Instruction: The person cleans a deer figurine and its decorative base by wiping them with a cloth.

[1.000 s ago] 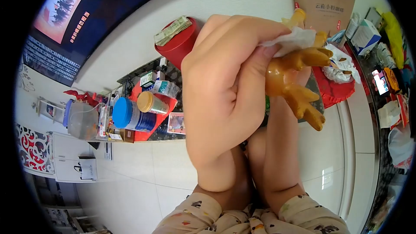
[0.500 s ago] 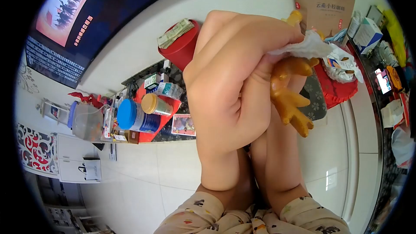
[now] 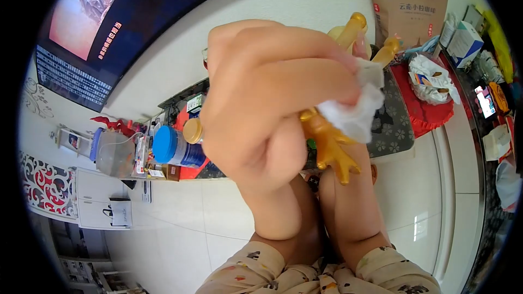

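Observation:
My left hand [image 3: 261,92] fills the middle of the view, its back toward me and fingers curled closed around a crumpled white tissue [image 3: 357,111]. The tissue presses against a shiny gold figurine [image 3: 329,141] with branching, antler-like prongs pointing down. Two gold leg-like ends of it stick out above, near the paper bag. Behind, my right hand [image 3: 360,48] shows only some fingers against the figurine; it appears to grip it. The rest of that hand is hidden by my left hand and the figurine.
A dark floral-patterned table [image 3: 395,125] lies behind my hands. On its left stand a blue-lidded tub [image 3: 171,144] and a tan-lidded jar [image 3: 193,130]. A brown paper bag [image 3: 408,13] and a wrapped bundle [image 3: 430,79] are right. A television [image 3: 136,32] hangs upper left.
My left hand, the tissue and the figurine have moved left, and the tissue sits lower. More of the figurine's upper leg-like ends shows. The red container with banknotes is now mostly covered.

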Available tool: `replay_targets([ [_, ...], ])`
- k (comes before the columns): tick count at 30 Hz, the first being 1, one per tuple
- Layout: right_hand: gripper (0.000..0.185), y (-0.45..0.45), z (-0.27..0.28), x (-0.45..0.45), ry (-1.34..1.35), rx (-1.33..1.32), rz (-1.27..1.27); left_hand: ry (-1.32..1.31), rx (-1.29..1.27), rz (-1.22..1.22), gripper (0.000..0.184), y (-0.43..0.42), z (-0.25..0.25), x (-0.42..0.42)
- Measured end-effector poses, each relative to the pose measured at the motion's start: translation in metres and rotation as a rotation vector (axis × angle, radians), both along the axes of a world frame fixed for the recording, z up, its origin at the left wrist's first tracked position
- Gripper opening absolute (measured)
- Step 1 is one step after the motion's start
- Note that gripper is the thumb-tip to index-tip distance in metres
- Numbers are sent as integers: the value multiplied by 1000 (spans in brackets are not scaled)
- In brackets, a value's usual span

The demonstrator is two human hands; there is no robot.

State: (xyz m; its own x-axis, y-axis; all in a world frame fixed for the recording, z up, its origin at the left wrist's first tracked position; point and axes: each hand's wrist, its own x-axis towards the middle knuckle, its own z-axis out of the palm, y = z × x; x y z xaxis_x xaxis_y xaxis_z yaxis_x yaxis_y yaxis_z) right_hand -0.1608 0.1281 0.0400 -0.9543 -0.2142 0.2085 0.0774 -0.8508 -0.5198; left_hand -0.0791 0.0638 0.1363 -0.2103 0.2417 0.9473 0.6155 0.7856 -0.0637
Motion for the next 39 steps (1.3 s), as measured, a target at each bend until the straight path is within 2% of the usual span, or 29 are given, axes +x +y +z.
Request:
replay_targets([
  [2, 36, -12, -10, -5, -9, -17, 44, -24, 72, -59, 10, -7, -3, 3],
  [6, 36, -15, -11, -6, -51, -20, 122, -61, 468, -345, 15, -16, -14, 9],
  [7, 37, -15, -11, -6, -57, -7, 128, -49, 528, -353, 16, -19, -14, 11],
  [12, 49, -11, -6, -4, -61, 86, 150, -126, 486, -337, 18, -25, -13, 18],
  [16, 50, -11, -8, -6, 37, 60, 188, -133, 467, -302, 20, -14, -10, 17],
  [24, 50, -6, -3, -6, -68, -39, 186, -120, 435, -291, 24, -14, -12, 17],
  [31, 51, -2, 0, -6, -106, -53, 201, -32, 161, -193, 19, -21, -8, 11],
  [39, 52, 2, 1, -6, -127, -47, 153, 67, 21, 39, 18, -9, -4, 9],
])
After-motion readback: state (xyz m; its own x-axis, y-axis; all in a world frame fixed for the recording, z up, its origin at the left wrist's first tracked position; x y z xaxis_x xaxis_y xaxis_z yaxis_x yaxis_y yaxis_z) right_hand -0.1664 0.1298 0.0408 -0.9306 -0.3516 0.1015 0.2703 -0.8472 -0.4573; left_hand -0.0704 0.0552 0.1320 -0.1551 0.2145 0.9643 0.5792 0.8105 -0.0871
